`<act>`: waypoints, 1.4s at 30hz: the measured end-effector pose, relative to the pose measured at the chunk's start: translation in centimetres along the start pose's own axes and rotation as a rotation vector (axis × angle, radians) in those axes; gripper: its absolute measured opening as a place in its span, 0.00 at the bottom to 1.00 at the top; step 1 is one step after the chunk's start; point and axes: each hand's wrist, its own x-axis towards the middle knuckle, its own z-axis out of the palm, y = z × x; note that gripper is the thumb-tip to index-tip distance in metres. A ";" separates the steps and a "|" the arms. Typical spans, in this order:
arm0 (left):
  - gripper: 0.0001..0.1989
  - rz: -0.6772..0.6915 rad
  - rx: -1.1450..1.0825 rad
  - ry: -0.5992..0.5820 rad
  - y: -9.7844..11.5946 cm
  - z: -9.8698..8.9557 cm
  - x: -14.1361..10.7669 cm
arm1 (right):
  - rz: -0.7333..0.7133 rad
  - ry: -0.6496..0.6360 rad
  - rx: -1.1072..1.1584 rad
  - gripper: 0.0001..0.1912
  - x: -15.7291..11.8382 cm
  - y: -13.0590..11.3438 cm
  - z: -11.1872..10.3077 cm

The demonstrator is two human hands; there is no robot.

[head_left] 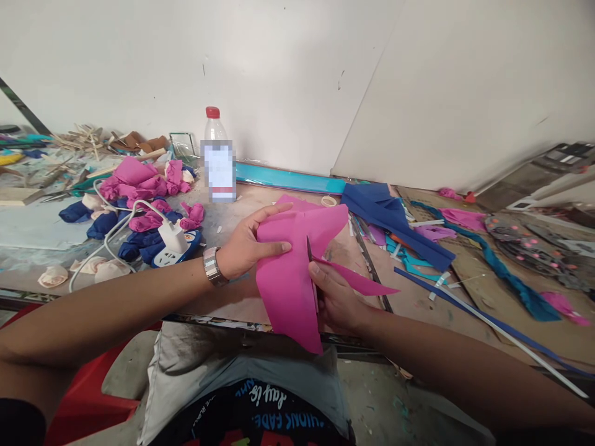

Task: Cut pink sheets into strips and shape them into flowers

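Note:
A sheet of pink crepe paper (286,279) hangs over the table's front edge, pinched near its top by my left hand (253,244), thumb on the near face and fingers behind. My right hand (337,297) is closed round a pair of scissors (310,249), whose dark blade points up along the paper. A narrow pointed flap of the pink paper juts out to the right above my right hand, parted from the main sheet at the blade. The scissors' handles are mostly hidden by my fingers and the paper.
Left of me lie pink and navy rolled paper bundles (144,186), a white charger (171,235) and a power strip (179,254). A red-capped bottle (216,130) stands near the wall. Navy paper (381,210), a teal twisted strip (506,272) and a white stick (515,341) lie right.

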 end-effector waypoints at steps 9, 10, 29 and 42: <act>0.37 0.014 0.012 0.003 0.1 0.1 0.0 | 0.010 0.023 0.057 0.24 0.0 -0.1 0.0; 0.37 0.015 0.011 0.003 0.1 0.1 0.0 | 0.007 0.019 0.062 0.24 0.0 -0.1 0.1; 0.30 -0.047 -0.139 0.083 0.5 0.5 0.1 | 0.012 -0.028 0.038 0.24 0.2 0.0 -0.3; 0.39 -0.030 -0.185 0.066 0.3 0.5 0.3 | 0.000 -0.054 0.068 0.23 0.3 0.3 -0.6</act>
